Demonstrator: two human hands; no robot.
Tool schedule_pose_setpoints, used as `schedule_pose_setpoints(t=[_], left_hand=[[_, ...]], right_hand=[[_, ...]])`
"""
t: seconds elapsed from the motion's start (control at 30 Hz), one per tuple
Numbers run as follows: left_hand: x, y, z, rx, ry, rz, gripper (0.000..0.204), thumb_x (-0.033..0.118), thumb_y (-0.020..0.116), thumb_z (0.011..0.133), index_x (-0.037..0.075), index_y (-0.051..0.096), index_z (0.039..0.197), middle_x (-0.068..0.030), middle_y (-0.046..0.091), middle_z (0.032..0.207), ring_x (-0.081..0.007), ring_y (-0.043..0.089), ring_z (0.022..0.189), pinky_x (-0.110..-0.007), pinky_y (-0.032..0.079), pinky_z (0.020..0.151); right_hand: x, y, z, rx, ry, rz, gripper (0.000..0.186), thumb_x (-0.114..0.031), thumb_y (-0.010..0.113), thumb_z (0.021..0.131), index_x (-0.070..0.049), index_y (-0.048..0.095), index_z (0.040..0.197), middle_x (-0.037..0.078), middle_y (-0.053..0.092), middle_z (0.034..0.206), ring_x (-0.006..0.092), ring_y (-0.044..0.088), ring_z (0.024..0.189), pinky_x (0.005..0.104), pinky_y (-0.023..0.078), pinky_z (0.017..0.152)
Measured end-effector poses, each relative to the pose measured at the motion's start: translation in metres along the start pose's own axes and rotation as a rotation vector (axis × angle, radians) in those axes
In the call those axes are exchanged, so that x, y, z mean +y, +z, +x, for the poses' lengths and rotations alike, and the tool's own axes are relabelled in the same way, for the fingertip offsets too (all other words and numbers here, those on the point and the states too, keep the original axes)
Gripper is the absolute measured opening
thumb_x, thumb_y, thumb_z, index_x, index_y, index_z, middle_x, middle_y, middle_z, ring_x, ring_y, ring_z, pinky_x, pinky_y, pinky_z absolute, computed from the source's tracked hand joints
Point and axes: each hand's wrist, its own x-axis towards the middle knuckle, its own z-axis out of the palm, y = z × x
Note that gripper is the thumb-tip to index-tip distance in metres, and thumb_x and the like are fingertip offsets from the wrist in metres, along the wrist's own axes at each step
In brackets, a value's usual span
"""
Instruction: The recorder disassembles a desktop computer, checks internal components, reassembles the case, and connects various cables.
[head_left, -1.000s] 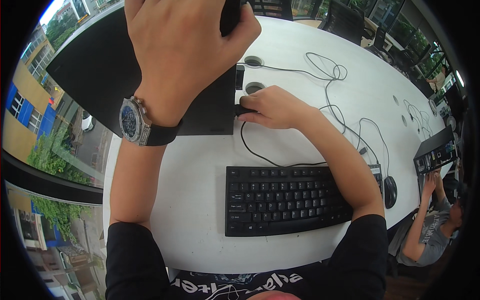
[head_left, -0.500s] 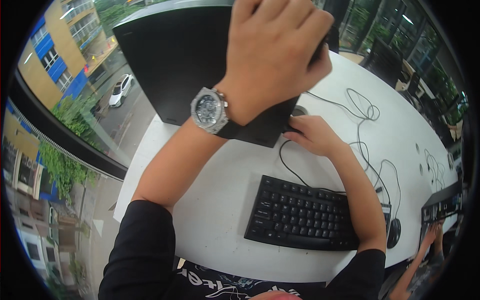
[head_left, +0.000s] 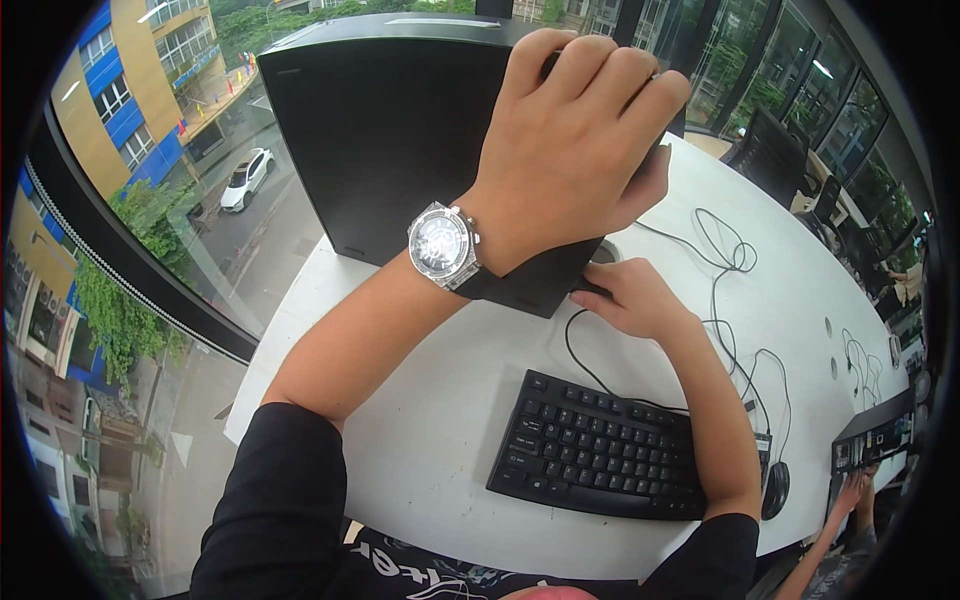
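Observation:
A black computer case (head_left: 400, 130) stands on the white desk, its flat side panel toward me. My left hand (head_left: 580, 150), with a watch on the wrist, reaches across the panel and curls its fingers over the case's upper right edge. Low at the case's right edge, my right hand (head_left: 640, 295) pinches a small dark piece between thumb and forefinger. It looks like the end of the keyboard cable (head_left: 575, 345), though the fingers partly hide it. That cable loops down to a black keyboard (head_left: 600, 450), which lies under my right forearm.
A black mouse (head_left: 776, 490) lies right of the keyboard. Loose black cables (head_left: 725, 255) coil on the white desk (head_left: 400, 430). At the far right, another person's hands (head_left: 850, 490) are at an opened case (head_left: 875, 435). A window borders the desk on the left.
The whole view has shifted, so the case, hands and keyboard sit slightly lower in the picture. Both hands keep their places at the case.

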Motion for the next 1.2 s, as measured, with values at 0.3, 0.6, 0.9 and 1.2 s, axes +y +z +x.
schedule_pose_setpoints(t=[0.3,0.6,0.9,1.2], left_hand=[[0.004,-0.009,0.005,-0.051,0.009,0.027,0.041,0.027,0.074,0.079,0.019,0.069,0.118,0.0018,0.067,0.113,-0.0202,0.060,0.107,-0.041,0.038,0.099],[0.001,-0.009,0.013,0.004,0.000,-0.102,0.039,0.022,0.071,0.078,0.012,0.065,0.115,-0.0034,0.064,0.108,-0.0220,0.060,0.103,-0.041,0.040,0.095],[0.001,-0.008,0.013,-0.027,0.050,-0.001,0.042,0.020,0.072,0.076,0.010,0.064,0.116,-0.0059,0.063,0.108,-0.0246,0.059,0.102,-0.042,0.039,0.095],[0.007,-0.009,0.013,-0.053,0.048,0.027,0.044,0.018,0.073,0.073,0.009,0.064,0.116,-0.0078,0.062,0.107,-0.0271,0.058,0.101,-0.042,0.039,0.094]], right_hand=[[-0.004,0.005,-0.007,0.073,0.014,0.045,0.042,-0.038,0.065,0.097,0.000,0.060,0.080,0.019,0.061,0.068,0.0414,0.061,0.067,0.0481,0.047,0.063],[-0.012,-0.002,-0.005,0.047,0.043,-0.069,0.042,-0.040,0.065,0.096,-0.003,0.061,0.076,0.016,0.057,0.056,0.0389,0.061,0.058,0.0470,0.047,0.058],[0.016,-0.006,-0.014,0.049,-0.072,-0.019,0.032,-0.034,0.068,0.094,-0.004,0.065,0.085,0.017,0.058,0.063,0.0382,0.061,0.063,0.0464,0.046,0.059],[0.035,0.004,-0.027,0.244,-0.044,0.042,0.029,-0.015,0.073,0.091,-0.007,0.071,0.119,0.010,0.068,0.108,0.0304,0.060,0.109,0.0413,0.046,0.100]])
